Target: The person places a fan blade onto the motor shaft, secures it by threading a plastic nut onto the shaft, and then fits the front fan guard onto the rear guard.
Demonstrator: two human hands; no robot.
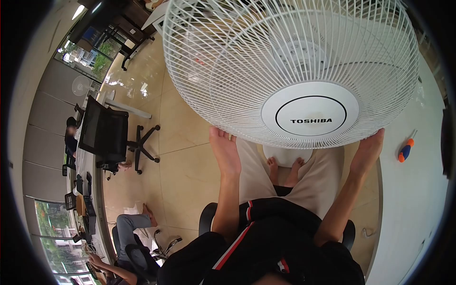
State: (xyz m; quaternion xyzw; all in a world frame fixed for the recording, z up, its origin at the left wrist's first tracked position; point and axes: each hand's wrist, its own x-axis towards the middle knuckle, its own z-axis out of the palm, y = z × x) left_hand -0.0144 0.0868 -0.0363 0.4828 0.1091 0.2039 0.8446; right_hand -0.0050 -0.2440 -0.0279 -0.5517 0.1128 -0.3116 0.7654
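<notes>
Black jacket (pixel 266 232) with red-and-white stripes fills the bottom edge. Beyond it, the left hand (pixel 225 151) and the right hand (pixel 368 151) press on opposite sides of the white Toshiba fan (pixel 289 71), at its guard's lower rim. Each grip is flat, fingers straight, curled round nothing. The fan's base stands on the floor between bare feet. An orange-and-blue screwdriver (pixel 405 150) lies on the white desk (pixel 418 199), right.

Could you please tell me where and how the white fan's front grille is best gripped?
At its outer rim, from both sides at once: the grille is wide, round and made of thin wires, so only the rim looks firm. The left hand and right hand rest on opposite lower edges.
</notes>
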